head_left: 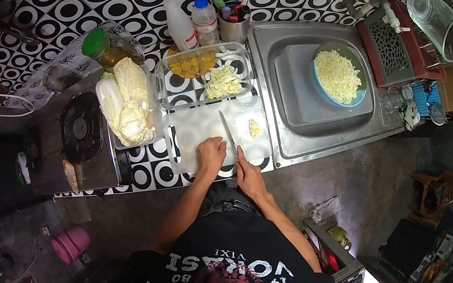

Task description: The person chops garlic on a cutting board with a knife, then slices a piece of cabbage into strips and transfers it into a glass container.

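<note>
My right hand is closed round the handle of a kitchen knife, its blade pointing away from me over a translucent white cutting board. Just left of the blade, my left hand rests on the board with its fingers curled together; whatever they may hold is hidden. To the right of the knife lies a small pile of pale chopped pieces. Behind the board stands a clear divided container, with cut pale vegetable strips in its right part and yellow-orange slices at the back.
Heads of napa cabbage fill a tray at the left, near a gas stove. In the metal sink at the right is a blue bowl of chopped pale vegetable. Bottles and a utensil cup stand along the tiled wall.
</note>
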A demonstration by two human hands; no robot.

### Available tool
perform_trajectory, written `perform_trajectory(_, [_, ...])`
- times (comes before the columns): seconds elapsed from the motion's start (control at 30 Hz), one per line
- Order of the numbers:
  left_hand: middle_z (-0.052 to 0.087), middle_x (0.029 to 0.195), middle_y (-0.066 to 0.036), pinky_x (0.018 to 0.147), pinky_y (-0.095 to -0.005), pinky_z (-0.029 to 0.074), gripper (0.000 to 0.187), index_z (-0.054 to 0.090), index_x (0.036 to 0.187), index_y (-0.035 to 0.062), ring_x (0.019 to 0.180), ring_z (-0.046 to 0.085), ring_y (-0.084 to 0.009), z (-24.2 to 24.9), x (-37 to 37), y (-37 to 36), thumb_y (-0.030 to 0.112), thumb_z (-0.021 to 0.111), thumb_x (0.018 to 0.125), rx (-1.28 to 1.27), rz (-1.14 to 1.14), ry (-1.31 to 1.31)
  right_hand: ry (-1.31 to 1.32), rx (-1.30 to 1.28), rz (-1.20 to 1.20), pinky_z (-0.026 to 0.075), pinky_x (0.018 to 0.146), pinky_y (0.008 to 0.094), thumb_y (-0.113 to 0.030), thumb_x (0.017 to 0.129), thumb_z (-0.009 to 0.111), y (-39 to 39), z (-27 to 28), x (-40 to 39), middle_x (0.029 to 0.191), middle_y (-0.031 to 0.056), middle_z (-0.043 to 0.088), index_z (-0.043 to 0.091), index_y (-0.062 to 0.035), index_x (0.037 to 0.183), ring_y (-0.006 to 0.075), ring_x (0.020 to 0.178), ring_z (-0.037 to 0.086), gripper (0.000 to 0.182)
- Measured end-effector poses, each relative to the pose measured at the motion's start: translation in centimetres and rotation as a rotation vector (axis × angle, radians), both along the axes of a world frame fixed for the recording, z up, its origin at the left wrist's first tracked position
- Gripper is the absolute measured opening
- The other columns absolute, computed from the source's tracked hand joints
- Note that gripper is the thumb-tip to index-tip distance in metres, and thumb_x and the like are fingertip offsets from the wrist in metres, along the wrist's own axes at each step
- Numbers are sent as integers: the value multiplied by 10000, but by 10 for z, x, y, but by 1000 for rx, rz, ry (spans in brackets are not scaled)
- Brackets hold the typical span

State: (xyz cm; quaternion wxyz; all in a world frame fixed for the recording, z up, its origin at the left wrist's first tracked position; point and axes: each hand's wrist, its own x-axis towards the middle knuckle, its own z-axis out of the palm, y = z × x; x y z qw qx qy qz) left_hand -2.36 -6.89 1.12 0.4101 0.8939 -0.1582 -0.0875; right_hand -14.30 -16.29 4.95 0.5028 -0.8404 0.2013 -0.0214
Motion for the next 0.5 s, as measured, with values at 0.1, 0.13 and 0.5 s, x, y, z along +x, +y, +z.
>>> perform_trajectory(0.1, [679,746,-140,574,-250,498,187,678,899,-52,631,644,-145,0,4,3,76,673,762,-57,122,328,-33,14,32,460,626,412,1,833,494,4,-2,1,698,227,575,324,-35,1374,379,649,587,568])
perform_trajectory(0.13, [679,746,-140,574,-250,498,187,678,899,-52,631,644,-145,2,6,4,76,673,762,-54,122,327,-58,19,48,453,609,432,6,823,505,5,-1,3,684,235,572,337,-6,1359,391,642,583,562])
perform_trajectory(0.5, [683,732,-144,592,-217,505,143,674,870,-75,624,663,-149,4,12,6,25,620,783,-230,218,634,-1,62,50,460,602,416,20,821,483,11,1,5,691,238,569,297,-7,1376,394,634,581,586])
